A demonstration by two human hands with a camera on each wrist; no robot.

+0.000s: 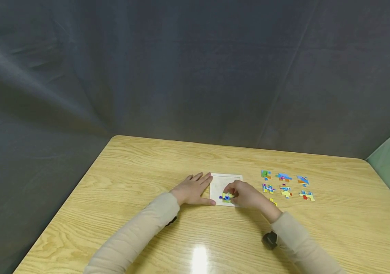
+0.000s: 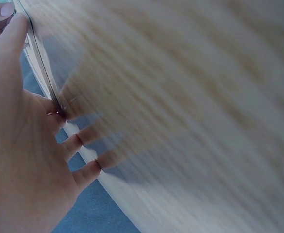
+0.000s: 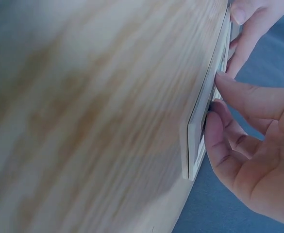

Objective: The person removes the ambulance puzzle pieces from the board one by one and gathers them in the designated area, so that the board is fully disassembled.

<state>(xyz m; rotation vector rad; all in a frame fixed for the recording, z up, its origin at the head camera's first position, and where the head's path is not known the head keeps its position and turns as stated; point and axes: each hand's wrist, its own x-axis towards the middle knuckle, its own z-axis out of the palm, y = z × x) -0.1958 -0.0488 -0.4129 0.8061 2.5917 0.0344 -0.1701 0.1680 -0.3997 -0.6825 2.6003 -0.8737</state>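
Observation:
A square white puzzle board (image 1: 218, 183) lies flat on the table. Along its left edge rests my left hand (image 1: 192, 190), fingers spread, fingertips and thumb touching the rim. At the lower part of the board my right hand (image 1: 246, 194) holds a green-and-yellow jigsaw piece (image 1: 226, 197) with blue parts between thumb and curled fingers. The right wrist view has the board (image 3: 194, 150) edge-on, with the fingertips of the right hand (image 3: 258, 145) down at its surface; the piece is mostly hidden there. From the left wrist, the left hand (image 2: 30, 150) appears palm-side, fingers against the tabletop.
Right of the board, several loose jigsaw pieces lie in rough rows, including a blue-and-orange piece (image 1: 302, 180), a yellow-and-red piece (image 1: 307, 195) and a yellow piece (image 1: 273, 201) partly behind the right wrist. A dark curtain (image 1: 188, 76) hangs behind the wooden table (image 1: 129, 163).

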